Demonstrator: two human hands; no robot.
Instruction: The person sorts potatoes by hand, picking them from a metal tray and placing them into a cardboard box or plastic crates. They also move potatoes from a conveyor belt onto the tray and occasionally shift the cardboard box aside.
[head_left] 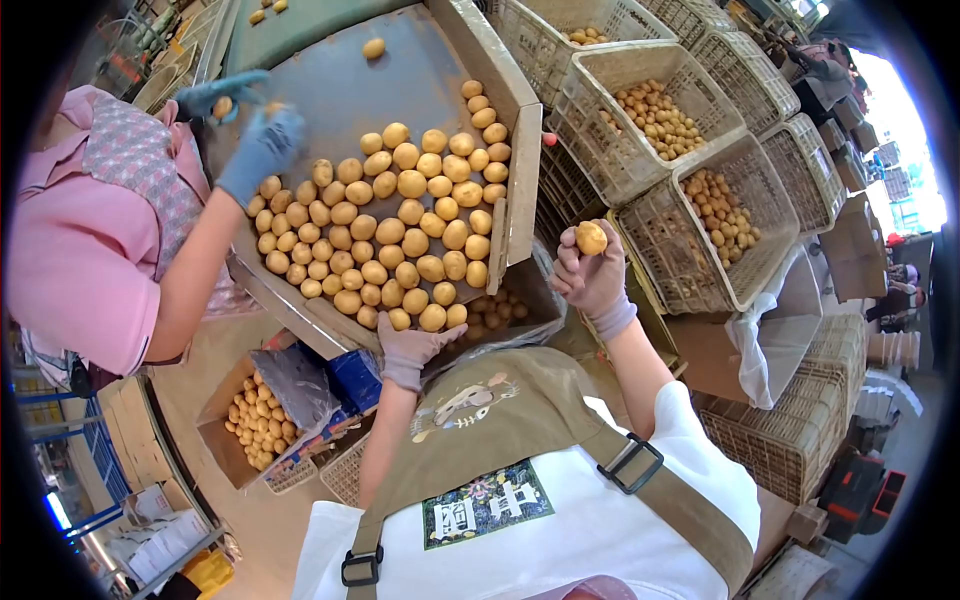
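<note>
My right hand (592,275), in a pale glove, is raised beside the sorting tray. Its fingers are closed round a yellow potato (591,238). At the tray's near edge rests my left hand (408,352), gloved too, with thumb and fingers spread against the nearest potatoes (432,317). Many more potatoes (411,183) lie over the lower part of the grey tray (350,90). Just below my left hand's side of the tray, a lined box (545,320) with potatoes in it is partly hidden by the tray and my apron.
A co-worker in pink (90,240) stands at the left, their blue-gloved hands (265,150) over the tray. Plastic crates (735,290) with potatoes stand at the right. A carton (215,440) of potatoes sits on the floor at lower left. The tray has a raised wooden side (520,180).
</note>
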